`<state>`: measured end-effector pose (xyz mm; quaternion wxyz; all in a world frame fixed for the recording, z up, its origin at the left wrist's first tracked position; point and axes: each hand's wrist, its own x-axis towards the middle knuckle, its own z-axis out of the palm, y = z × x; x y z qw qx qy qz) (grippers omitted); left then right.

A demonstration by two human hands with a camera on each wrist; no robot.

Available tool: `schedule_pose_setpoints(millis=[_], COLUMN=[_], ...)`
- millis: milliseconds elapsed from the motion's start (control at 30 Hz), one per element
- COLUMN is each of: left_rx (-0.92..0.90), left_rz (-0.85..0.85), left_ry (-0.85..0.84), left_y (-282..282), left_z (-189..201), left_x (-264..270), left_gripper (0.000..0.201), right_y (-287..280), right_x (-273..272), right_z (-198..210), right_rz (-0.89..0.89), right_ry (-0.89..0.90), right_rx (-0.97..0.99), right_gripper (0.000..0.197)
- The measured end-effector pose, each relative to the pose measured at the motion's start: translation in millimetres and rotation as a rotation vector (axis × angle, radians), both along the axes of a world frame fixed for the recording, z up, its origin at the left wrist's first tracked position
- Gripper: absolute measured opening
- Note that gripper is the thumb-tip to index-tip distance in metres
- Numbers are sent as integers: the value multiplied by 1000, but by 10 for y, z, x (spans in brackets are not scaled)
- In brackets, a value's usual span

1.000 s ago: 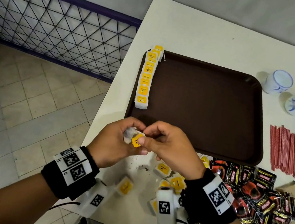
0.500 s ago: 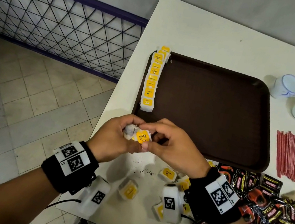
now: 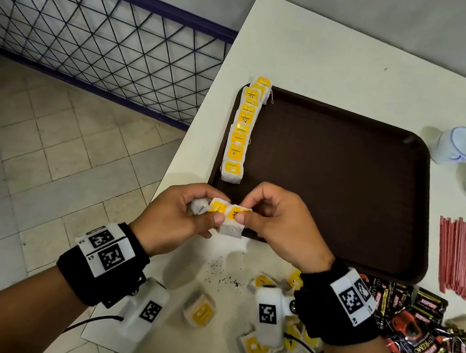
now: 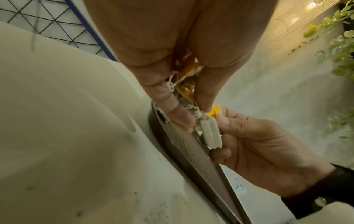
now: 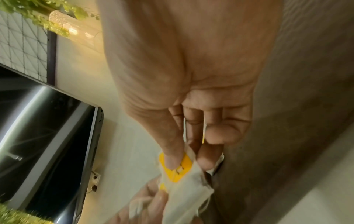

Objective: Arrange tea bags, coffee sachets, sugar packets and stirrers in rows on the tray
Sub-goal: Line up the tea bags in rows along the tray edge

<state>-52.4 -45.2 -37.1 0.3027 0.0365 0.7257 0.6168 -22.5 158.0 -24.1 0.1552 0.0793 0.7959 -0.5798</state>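
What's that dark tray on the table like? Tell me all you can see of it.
The tray is dark brown, rectangular with rounded corners and a low raised rim, and looks like plastic. It lies flat on the white table. One overlapping row of tea bags with yellow tags runs along its left edge; the rest is bare. Both hands hold tea bags above its near left corner.

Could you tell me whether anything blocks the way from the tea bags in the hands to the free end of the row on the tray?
Nothing visible does. Both the left hand and right hand hold tea bags just short of the row on the tray, with only the tray's edge between them.
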Motion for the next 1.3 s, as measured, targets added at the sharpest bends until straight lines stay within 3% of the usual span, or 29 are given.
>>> schedule_pose_setpoints(millis=[200,400,733,933,1200,1300], left_rx=[-40,-40,-87,-94,-89,-81], left_rz=[58,118,51,37,26,28], left_ry=[8,-5,29,10,10,6], left_y=[-142,-227,-117,-119,-135,-139], left_z=[-20,-47,-57,-67,-106,-112], left_x=[-53,-96,-232,-258,-257,-261], left_gripper=[17,16,18,17,17,17], right_y=[94,144,-17,-110,-174,-189], right_x=[-173,-372,-648,-667,-667,-658], right_z=[74,103,-20,-159,-199,-202], right_rz=[43,-31,-37,-146,-259,-270], right_ry=[-49,-157,-288,-309,-302,-321], right_rx=[-18,-19,-14,-26,-6,4], right_gripper=[11,10,10,9,22,17])
